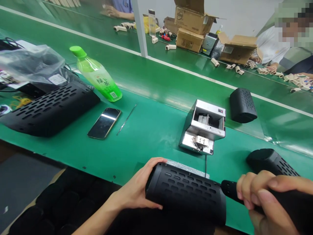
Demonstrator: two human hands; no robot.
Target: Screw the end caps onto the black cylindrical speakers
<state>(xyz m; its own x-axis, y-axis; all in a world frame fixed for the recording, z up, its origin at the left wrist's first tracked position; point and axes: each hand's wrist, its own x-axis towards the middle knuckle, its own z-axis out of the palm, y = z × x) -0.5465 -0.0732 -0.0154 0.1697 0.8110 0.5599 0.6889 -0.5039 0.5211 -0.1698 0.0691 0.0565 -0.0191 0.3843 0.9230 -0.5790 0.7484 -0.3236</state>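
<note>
Black perforated cylindrical speaker shell (186, 192): my left hand (139, 189) fingers wrapped round its end; right hand (266, 199) fingers closed on black screwdriver (231, 191) at its other end.

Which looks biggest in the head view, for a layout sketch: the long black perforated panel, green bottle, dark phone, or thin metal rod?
1. Long black perforated panel
2. Green plastic tea bottle
3. Dark flat phone
4. Thin metal rod

Bottle and phone look close; the bottle lies farther, so that order is unsure.

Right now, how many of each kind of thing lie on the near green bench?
Black perforated speaker shells: 4
Green bottle: 1
Phone: 1
Thin metal rod: 1
Silver box machine: 1
Plastic bag: 1
Total: 9
</note>
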